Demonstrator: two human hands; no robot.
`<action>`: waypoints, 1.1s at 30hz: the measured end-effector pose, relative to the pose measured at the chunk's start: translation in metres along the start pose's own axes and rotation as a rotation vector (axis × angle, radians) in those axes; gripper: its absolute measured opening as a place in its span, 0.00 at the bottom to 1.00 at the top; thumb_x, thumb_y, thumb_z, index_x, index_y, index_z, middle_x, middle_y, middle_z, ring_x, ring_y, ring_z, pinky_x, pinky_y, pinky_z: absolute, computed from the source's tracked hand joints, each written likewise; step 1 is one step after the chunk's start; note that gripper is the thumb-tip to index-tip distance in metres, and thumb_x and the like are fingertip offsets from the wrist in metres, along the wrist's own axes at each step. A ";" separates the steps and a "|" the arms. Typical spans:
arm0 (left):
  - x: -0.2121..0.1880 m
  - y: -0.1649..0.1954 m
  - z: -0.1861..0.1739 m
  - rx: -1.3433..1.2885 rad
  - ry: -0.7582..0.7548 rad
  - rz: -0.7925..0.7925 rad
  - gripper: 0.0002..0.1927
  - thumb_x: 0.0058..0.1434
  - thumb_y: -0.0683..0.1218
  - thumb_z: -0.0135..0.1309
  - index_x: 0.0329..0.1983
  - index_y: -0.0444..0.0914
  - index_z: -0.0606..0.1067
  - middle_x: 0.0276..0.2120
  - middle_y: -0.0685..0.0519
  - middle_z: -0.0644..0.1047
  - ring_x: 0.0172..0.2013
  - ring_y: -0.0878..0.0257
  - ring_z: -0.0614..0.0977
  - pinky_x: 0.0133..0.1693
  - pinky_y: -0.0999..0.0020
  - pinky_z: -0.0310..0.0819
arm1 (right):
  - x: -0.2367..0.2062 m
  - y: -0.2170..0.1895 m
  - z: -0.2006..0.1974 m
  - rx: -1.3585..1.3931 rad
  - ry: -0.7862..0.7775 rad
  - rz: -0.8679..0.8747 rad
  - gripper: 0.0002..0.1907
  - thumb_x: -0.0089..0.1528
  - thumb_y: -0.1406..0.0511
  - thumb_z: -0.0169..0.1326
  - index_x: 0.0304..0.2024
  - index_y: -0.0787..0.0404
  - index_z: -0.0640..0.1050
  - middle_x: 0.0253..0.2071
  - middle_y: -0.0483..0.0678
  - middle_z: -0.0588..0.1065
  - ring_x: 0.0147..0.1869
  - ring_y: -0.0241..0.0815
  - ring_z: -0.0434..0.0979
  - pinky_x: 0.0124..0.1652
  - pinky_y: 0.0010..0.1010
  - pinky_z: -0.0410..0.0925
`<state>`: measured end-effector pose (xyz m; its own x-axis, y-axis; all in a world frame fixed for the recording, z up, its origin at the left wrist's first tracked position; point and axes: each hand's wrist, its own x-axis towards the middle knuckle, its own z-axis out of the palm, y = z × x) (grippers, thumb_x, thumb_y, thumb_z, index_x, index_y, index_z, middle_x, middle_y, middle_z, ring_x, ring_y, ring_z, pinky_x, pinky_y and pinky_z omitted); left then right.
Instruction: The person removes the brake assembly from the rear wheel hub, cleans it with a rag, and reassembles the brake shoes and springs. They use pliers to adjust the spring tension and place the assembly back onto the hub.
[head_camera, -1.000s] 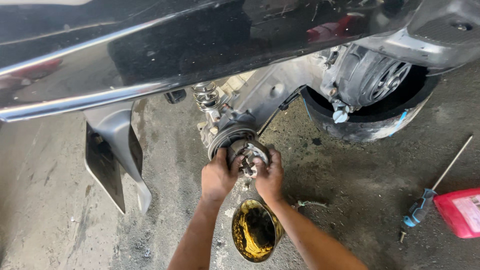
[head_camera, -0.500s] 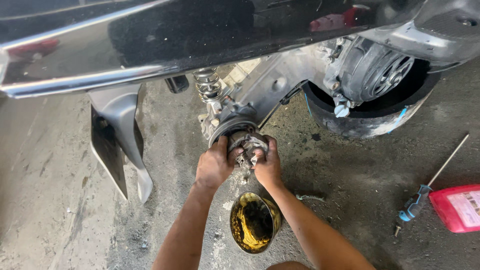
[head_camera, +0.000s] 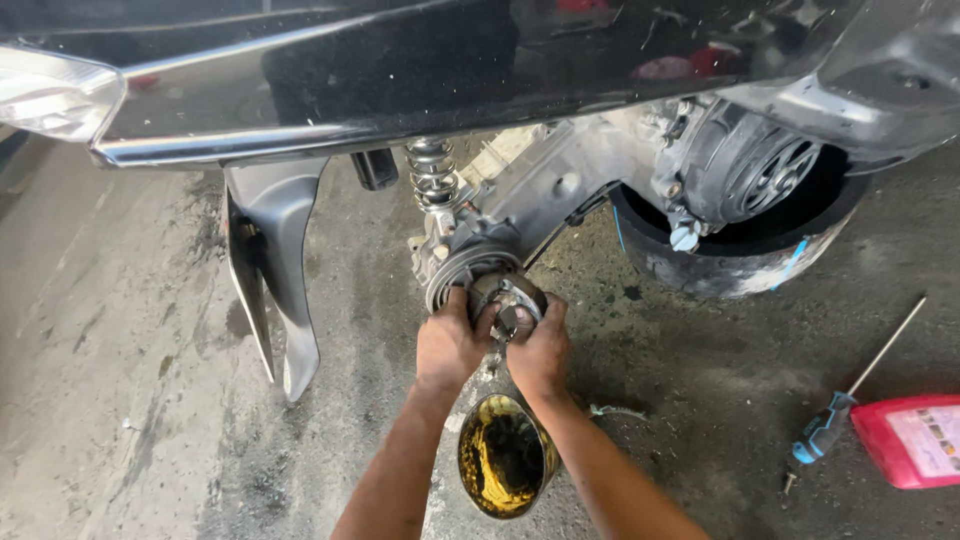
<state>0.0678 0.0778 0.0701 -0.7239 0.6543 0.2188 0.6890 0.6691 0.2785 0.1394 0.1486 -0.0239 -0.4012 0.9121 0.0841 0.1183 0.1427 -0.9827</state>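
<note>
Both hands hold a round metal part (head_camera: 507, 303) at the scooter's rear hub (head_camera: 462, 272). The left hand (head_camera: 450, 345) and right hand (head_camera: 540, 352) have fingers clamped on its rim. The part seems half out of the hub; a dirty oil tin (head_camera: 505, 458) stands on the floor below
</note>
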 end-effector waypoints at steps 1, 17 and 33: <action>-0.001 0.003 0.003 0.001 0.024 -0.006 0.20 0.62 0.57 0.59 0.40 0.36 0.70 0.25 0.38 0.80 0.29 0.38 0.83 0.31 0.47 0.78 | 0.001 -0.001 -0.002 -0.026 -0.019 -0.004 0.20 0.67 0.61 0.51 0.57 0.65 0.66 0.43 0.64 0.78 0.46 0.67 0.81 0.44 0.53 0.73; 0.011 -0.012 -0.023 0.138 -0.230 0.079 0.25 0.61 0.61 0.59 0.43 0.35 0.72 0.26 0.42 0.80 0.25 0.46 0.84 0.30 0.54 0.80 | 0.033 0.034 -0.005 0.128 -0.467 0.027 0.20 0.72 0.55 0.46 0.60 0.59 0.68 0.47 0.52 0.79 0.44 0.43 0.81 0.41 0.33 0.75; -0.132 -0.013 -0.024 -0.779 -0.709 -0.634 0.26 0.60 0.50 0.57 0.61 0.38 0.71 0.49 0.40 0.80 0.48 0.51 0.83 0.53 0.56 0.79 | -0.103 0.097 -0.086 0.842 -1.012 0.524 0.34 0.60 0.47 0.59 0.61 0.60 0.70 0.44 0.48 0.78 0.46 0.39 0.82 0.45 0.36 0.79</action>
<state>0.1534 -0.0253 0.0601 -0.5761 0.4995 -0.6470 -0.1586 0.7082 0.6879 0.2703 0.1015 -0.1136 -0.9908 0.0710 -0.1150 0.0293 -0.7176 -0.6958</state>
